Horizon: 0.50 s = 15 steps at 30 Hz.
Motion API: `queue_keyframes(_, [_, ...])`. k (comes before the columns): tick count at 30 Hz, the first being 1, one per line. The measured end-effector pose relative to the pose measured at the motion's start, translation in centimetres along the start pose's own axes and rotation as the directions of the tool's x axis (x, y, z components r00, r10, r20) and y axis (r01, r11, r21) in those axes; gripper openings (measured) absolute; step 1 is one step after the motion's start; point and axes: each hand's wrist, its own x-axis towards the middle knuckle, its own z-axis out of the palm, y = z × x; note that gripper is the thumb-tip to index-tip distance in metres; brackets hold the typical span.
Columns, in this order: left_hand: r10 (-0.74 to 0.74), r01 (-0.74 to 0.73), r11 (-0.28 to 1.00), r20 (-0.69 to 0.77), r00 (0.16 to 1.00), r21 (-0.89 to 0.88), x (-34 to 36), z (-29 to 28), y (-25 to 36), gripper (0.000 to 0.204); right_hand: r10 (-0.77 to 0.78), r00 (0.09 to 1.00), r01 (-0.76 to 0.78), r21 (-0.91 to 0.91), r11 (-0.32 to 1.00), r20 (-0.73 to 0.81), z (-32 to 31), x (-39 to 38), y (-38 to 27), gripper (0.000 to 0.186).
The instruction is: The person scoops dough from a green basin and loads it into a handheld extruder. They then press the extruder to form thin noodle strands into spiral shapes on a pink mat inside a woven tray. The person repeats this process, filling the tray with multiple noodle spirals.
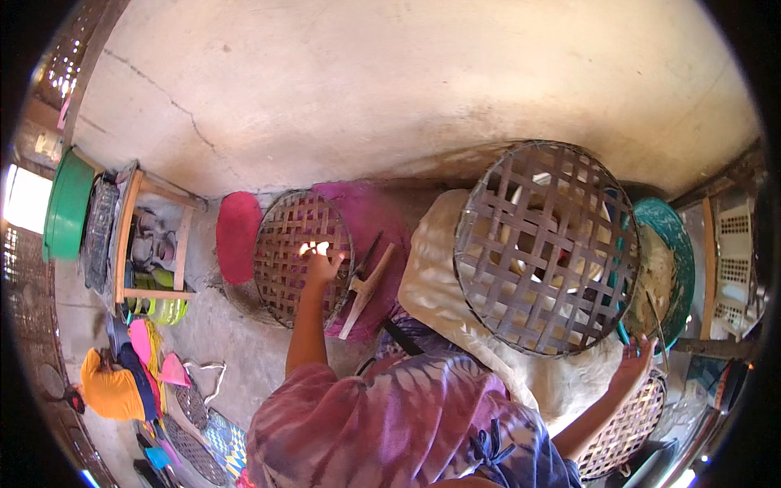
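Note:
My left hand (pixel 321 264) reaches forward with its fingers spread, flat against a round woven bamboo tray (pixel 281 268) that leans on the wall. My right hand (pixel 635 360) is out to the right with its fingers apart. It sits at the top rim of a second woven tray (pixel 626 427) and beside a thin stick (pixel 656 321); I cannot tell if it touches the stick. A large dark open-lattice basket (pixel 545 244) lies between my hands on a white sack (pixel 431 276).
A wooden-handled cutting tool (pixel 366 289) lies on magenta cloth (pixel 370 215) right of the leaning tray, and a red cushion (pixel 238 236) left of it. A teal basin (pixel 677 260) and a white crate (pixel 736 268) are at right. A wooden rack (pixel 150 244) and green tub (pixel 69 203) stand at left.

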Motion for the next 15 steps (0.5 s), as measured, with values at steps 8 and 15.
queue_keyframes(8, [0.202,-0.176,0.979,-0.375,0.905,0.102,-3.6,2.0,6.9,0.056,-0.144,0.969,0.153,-0.03,0.988,0.202,4.6,-1.3,-1.3,0.034])
queue_keyframes(15, [0.22,-0.074,0.905,-0.313,0.924,0.419,-1.8,-2.4,4.4,0.042,-0.147,0.932,0.207,-0.154,0.966,0.331,6.6,-2.2,-1.7,0.028])
